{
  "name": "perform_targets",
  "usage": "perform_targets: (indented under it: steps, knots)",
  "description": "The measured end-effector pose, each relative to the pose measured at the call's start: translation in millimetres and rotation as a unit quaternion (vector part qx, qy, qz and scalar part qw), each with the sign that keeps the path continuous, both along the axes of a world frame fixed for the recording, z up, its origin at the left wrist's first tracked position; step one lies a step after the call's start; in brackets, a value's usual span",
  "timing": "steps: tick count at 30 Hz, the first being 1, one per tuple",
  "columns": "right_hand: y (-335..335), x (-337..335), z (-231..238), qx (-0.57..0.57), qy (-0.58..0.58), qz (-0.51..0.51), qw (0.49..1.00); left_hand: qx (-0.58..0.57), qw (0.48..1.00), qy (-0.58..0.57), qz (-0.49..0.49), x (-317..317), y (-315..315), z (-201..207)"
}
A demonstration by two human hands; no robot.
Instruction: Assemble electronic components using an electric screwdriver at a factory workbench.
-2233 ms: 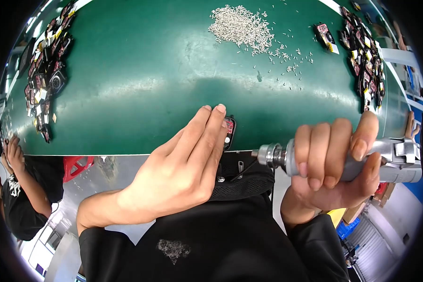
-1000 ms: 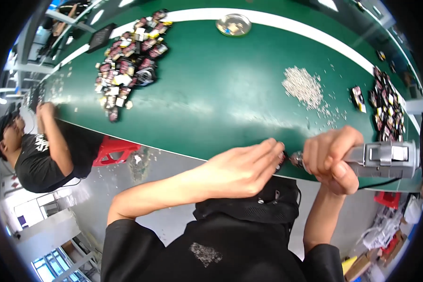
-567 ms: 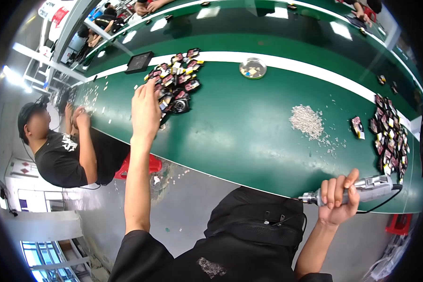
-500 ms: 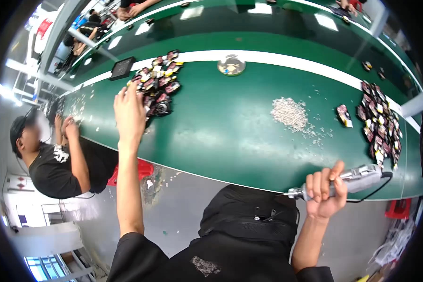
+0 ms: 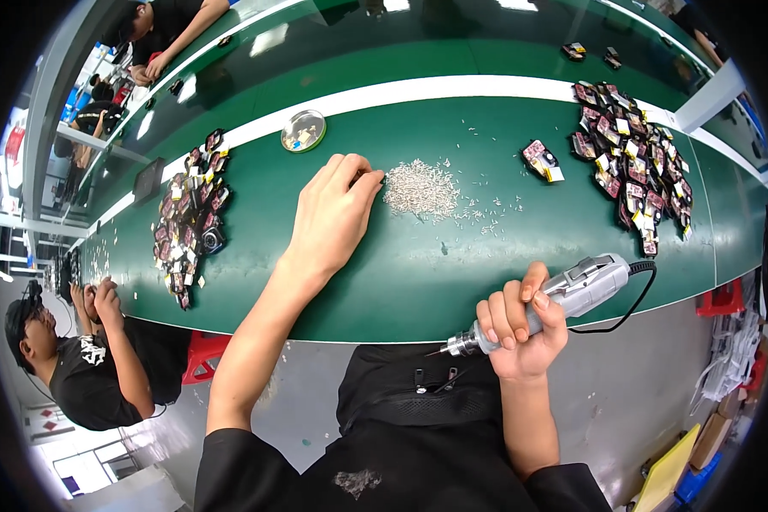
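Green workbench [image 5: 384, 294]: mid-frame, the left hand [image 5: 329, 213], half-curled (whether holding anything, I can't tell), beside silver screws [image 5: 420, 189]; lower right, the right hand [image 5: 525, 337] wraps an electric screwdriver [image 5: 590, 286]

Screws [image 5: 420, 191] heaped on the table [image 5: 384, 286], device heap [image 5: 183, 229] left, second device heap [image 5: 633, 162] right, dish [image 5: 322, 132] behind and left of screws

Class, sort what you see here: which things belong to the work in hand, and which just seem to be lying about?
Likely part of the work:
Grey power tool, in the right hand
Heap of small silvery pieces, beside the left hand
Left pile of black units
Right pile of black units

Apparently just lying about:
Round dish
Black tray
Yellow panel
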State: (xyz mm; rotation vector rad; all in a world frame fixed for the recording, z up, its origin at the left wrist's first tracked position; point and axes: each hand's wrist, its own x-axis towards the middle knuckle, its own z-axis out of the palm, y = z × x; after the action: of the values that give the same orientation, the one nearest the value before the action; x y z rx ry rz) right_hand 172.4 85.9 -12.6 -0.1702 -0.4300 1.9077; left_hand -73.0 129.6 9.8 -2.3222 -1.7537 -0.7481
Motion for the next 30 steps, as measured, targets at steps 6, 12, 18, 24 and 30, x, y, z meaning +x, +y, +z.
perform_targets:
  steps: [6,12,18,24,30]
  knots:
    - [0.8,-0.4,-0.6,-0.005,0.001,-0.011,1.0,0.012,0.993,0.117,-0.031,-0.9,6.6,-0.9]
    - [-0.9,3.7,-1.5,0.002,0.003,0.004,1.0,0.005,0.993,0.11,-0.052,-4.0,6.6,2.5]
    - [-2.4,6.3,-0.4,0.0,-0.02,-0.008,1.0,-0.1,0.976,-0.19,0.023,20.6,-42.1,13.6]
    - [5.5,6.1,23.3,0.029,0.013,-0.034,0.999,-0.17,0.882,-0.438,-0.021,55.5,-102.6,0.7]
    - [6.3,-1.9,50.0,0.067,0.062,-0.07,0.993,-0.214,0.644,-0.729,-0.088,76.2,-122.0,-2.6]
